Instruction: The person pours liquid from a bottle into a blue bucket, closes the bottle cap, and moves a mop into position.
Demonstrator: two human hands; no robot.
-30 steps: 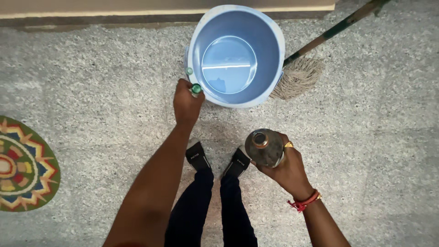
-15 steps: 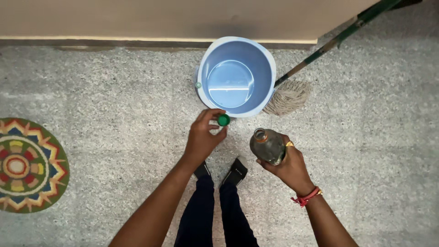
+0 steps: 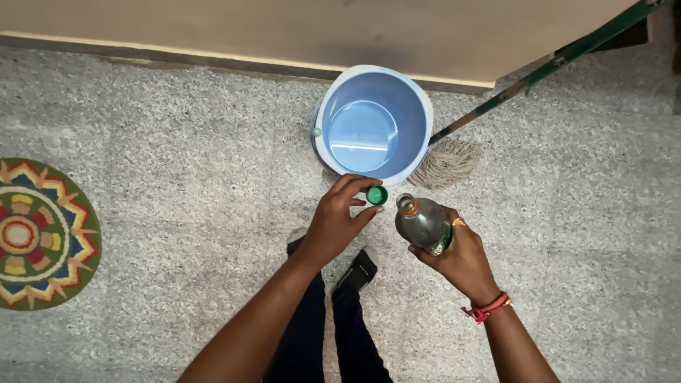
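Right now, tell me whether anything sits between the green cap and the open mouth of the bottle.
Nothing visible does. The left hand pinches the green cap just beside the bottle mouth, which the right hand holds upright; only a bare gap separates them.

A round light-blue plastic bucket point(image 3: 418, 106) stands beside a string mop point(image 3: 445, 162); a colourful round patterned mat point(image 3: 39, 234) lies well apart on the speckled stone floor point(image 3: 177, 142).

Green cap point(image 3: 377, 196) in left hand point(image 3: 333, 225); open bottle point(image 3: 423, 224) in right hand point(image 3: 461, 259)
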